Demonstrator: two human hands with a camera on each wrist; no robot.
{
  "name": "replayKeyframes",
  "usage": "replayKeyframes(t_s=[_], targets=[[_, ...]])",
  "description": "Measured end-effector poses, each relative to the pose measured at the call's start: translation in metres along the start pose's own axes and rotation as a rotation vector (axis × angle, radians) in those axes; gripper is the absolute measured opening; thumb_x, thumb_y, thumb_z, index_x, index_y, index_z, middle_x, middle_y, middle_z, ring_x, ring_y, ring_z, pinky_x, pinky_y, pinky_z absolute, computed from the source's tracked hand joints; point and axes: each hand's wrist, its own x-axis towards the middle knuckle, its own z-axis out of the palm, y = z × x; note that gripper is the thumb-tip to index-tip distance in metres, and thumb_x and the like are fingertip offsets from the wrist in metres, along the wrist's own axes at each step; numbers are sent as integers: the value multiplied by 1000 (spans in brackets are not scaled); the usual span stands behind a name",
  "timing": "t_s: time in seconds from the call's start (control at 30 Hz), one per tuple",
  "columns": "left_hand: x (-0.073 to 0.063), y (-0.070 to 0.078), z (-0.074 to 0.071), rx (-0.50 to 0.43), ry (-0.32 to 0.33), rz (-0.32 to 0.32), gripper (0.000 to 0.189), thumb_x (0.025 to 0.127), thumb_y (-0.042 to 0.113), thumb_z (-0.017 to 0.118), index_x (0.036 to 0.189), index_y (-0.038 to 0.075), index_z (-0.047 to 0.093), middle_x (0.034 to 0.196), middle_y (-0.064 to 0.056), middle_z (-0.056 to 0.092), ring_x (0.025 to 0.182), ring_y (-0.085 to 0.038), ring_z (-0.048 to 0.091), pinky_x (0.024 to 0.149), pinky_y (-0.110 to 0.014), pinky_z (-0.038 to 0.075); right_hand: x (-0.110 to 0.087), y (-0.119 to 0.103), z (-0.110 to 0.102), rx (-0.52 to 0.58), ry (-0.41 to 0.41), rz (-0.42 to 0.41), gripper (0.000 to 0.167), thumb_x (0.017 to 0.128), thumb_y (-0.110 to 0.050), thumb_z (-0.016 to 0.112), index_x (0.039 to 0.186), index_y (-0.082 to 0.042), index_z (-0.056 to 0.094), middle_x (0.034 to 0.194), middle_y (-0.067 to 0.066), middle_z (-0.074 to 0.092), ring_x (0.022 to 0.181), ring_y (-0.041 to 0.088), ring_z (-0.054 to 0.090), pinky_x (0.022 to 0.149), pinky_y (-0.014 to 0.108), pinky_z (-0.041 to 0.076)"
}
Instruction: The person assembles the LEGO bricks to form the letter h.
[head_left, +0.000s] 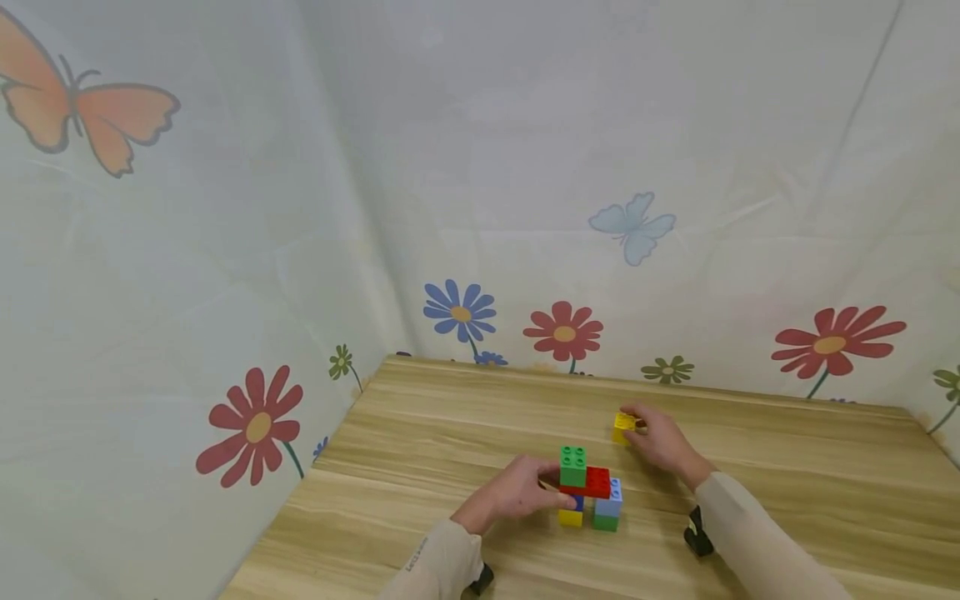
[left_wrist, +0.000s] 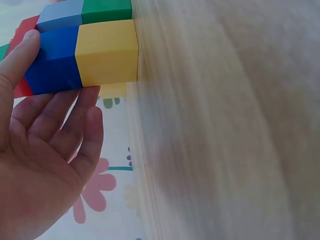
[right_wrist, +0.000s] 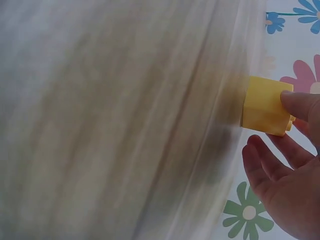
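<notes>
My left hand (head_left: 517, 487) grips a small arch of toy building bricks, thumb on the dark blue brick (left_wrist: 55, 60) and fingers behind it. That brick sits on a yellow brick (left_wrist: 107, 52). Beside this column, a light blue brick (head_left: 609, 505) stands on a green one (head_left: 606, 523). A red brick (head_left: 598, 482) bridges both columns, topped at its left end by a bright green brick (head_left: 573, 467). Farther back and to the right, my right hand (head_left: 663, 446) pinches a separate yellow brick (right_wrist: 265, 105) between thumb and fingers, its studs partly covered.
The wood-grained table (head_left: 450, 417) carries the bricks. White cloth walls (head_left: 510, 167) printed with flowers and butterflies rise along its back and left edges. Dark wrist straps (head_left: 698, 533) show under the sleeves.
</notes>
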Motion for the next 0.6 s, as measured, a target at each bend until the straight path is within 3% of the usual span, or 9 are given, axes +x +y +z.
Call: replayKeyframes(t_s=[0.27, 0.6], targets=[[1, 0, 1, 5, 5, 3, 32, 81, 34, 74, 112, 25, 67, 96, 17, 64, 86, -1, 57, 83, -24, 45, -4, -5, -2, -16, -4, -19, 39, 89, -1, 61, 126, 4, 51, 122, 24, 55, 101, 36, 57, 86, 50, 47], [0, 0, 2, -7, 11, -11, 32, 82, 34, 74, 112, 27, 67, 98, 17, 64, 88, -2, 56, 85, -25, 45, -23, -31, -9, -44, 13, -110, 36, 89, -4, 64, 123, -2, 55, 120, 16, 58, 98, 30, 58, 80, 42, 51]])
